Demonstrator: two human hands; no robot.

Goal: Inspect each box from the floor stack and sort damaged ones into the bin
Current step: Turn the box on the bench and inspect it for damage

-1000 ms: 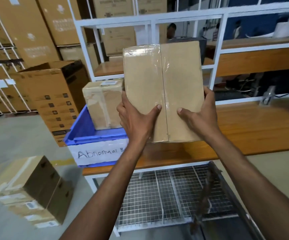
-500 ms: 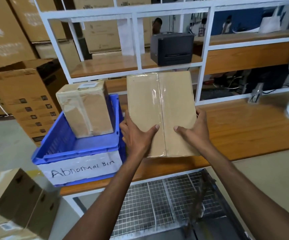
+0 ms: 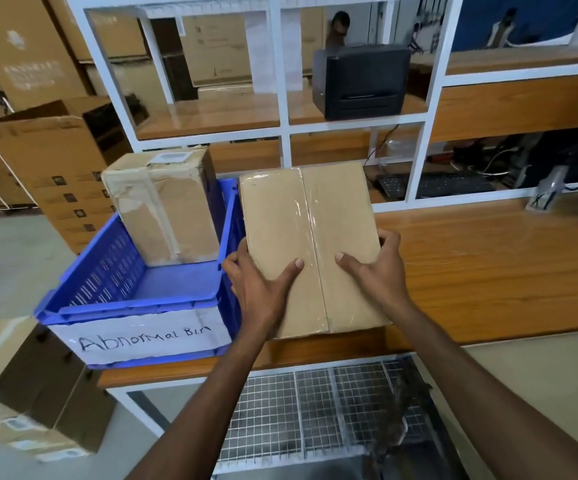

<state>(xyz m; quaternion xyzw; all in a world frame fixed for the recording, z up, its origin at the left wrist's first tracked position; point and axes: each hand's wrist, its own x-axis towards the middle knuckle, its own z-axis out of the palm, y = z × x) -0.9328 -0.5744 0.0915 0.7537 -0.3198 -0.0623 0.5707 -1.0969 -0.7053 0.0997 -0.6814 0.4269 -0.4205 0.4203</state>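
Note:
A flat brown cardboard box (image 3: 310, 220) with clear tape down its middle sits low over the wooden table (image 3: 488, 271), just right of the bin. My left hand (image 3: 259, 282) grips its left edge, thumb on top. My right hand (image 3: 375, 271) grips its right edge the same way. The blue crate (image 3: 135, 303), labelled "Abnormal Bin", stands on the table's left end. Inside it a crumpled taped box (image 3: 166, 206) stands upright. On the floor at lower left is the stack of boxes (image 3: 27, 393).
A white shelf frame (image 3: 284, 123) rises behind the table, with a black printer (image 3: 360, 81) on its shelf and a keyboard (image 3: 436, 185) below. Large cartons (image 3: 58, 161) stand at left. A wire mesh shelf (image 3: 315, 410) lies under the table.
Both hands have lowered the taped box from chest height down to the table beside the bin. The view has tilted down and closer.

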